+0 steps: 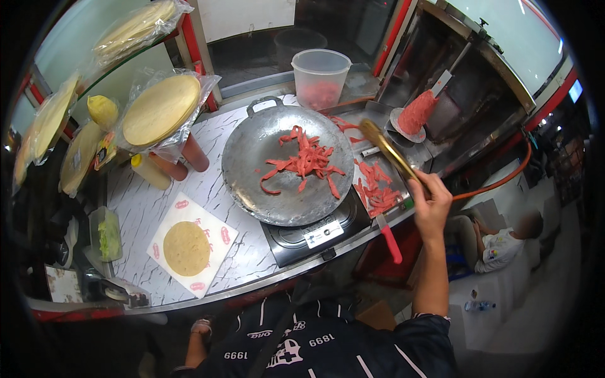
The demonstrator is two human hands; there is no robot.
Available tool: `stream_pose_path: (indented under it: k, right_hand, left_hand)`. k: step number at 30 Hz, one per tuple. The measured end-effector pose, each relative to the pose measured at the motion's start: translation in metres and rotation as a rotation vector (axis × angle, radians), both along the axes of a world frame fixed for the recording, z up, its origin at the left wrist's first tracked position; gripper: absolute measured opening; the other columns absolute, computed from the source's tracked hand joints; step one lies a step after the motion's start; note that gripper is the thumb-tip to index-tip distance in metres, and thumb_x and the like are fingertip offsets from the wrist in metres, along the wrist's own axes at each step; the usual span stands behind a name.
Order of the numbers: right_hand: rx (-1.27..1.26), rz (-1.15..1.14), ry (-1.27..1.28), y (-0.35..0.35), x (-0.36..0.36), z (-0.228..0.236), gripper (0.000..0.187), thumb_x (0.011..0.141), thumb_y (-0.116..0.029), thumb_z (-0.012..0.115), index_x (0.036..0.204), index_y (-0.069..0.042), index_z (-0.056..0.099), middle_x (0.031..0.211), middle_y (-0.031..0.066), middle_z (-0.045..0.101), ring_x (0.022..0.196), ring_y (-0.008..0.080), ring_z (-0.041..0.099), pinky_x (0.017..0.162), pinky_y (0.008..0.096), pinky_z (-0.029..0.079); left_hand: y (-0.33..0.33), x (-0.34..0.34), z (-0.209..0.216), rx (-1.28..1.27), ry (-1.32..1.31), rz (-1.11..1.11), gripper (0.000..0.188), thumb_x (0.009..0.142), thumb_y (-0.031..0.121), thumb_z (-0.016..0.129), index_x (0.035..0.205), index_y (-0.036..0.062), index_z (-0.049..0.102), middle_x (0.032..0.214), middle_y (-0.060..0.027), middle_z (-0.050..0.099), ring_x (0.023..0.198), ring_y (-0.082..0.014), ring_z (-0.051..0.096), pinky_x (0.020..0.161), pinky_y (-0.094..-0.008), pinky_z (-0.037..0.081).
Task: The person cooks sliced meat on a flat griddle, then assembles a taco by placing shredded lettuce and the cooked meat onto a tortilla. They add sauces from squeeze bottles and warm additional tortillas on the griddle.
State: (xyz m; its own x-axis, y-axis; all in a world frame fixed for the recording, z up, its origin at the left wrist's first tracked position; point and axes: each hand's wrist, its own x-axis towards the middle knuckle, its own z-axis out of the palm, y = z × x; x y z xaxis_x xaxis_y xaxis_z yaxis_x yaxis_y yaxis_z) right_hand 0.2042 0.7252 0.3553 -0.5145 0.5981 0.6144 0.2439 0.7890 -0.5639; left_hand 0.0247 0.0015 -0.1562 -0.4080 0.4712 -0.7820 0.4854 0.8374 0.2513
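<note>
A: Gripping anything with the right hand point(432, 200)?

B: Yes, closed around a long, gold-coloured, tong-like metal utensil point(397, 153). Held aslant at the right of the desk point(249, 264), with the far end between the round dark-grey metal pan point(246, 170) and the upright cone of red meat point(418, 116).

A: And with the left hand point(201, 325)?

B: Low beside the body, below the desk's front edge. Too small and dim to tell whether open or closed.

A: Anything in the pan?

B: Yes, a loose heap of thin red meat strips point(307, 157), near the middle. Set, pan and all, on a flat black stove point(280, 247).

A: Near the utensil?

B: More red strips point(378, 189) to the right of the pan, plus a red-handled knife point(392, 242), handle toward the desk's front. Behind the pan, a clear plastic tub point(321, 72) with red meat inside.

A: And left of the stove?

B: A round tan flatbread point(186, 249), flat on white paper point(179, 214) with red printing.
</note>
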Motion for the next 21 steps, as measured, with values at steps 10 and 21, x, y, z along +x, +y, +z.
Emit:
stream_pose_path:
  k: [10, 21]
  right_hand:
    - [0.138, -0.015, -0.310, -0.059, 0.015, -0.045, 0.029, 0.090, -0.010, 0.073, 0.118, -0.003, 0.071, 0.095, 0.0172, 0.066, 0.083, 0.0381, 0.067, 0.073, 0.0424, 0.053]
    - [0.135, -0.228, -0.263, -0.042, 0.048, -0.023, 0.025, 0.091, -0.009, 0.073, 0.114, 0.001, 0.072, 0.090, 0.0189, 0.067, 0.081, 0.0350, 0.069, 0.073, 0.0414, 0.053]
  left_hand:
    - [-0.048, 0.003, -0.015, 0.230, 0.106, -0.262, 0.049, 0.088, 0.012, 0.056, 0.136, 0.0135, 0.065, 0.138, -0.0075, 0.068, 0.103, -0.0302, 0.071, 0.085, -0.0410, 0.061]
    - [-0.065, -0.075, -0.011, 0.125, 0.194, -0.331, 0.045, 0.078, 0.031, 0.073, 0.120, 0.0129, 0.075, 0.129, -0.0176, 0.070, 0.120, -0.0329, 0.068, 0.099, -0.0452, 0.055]
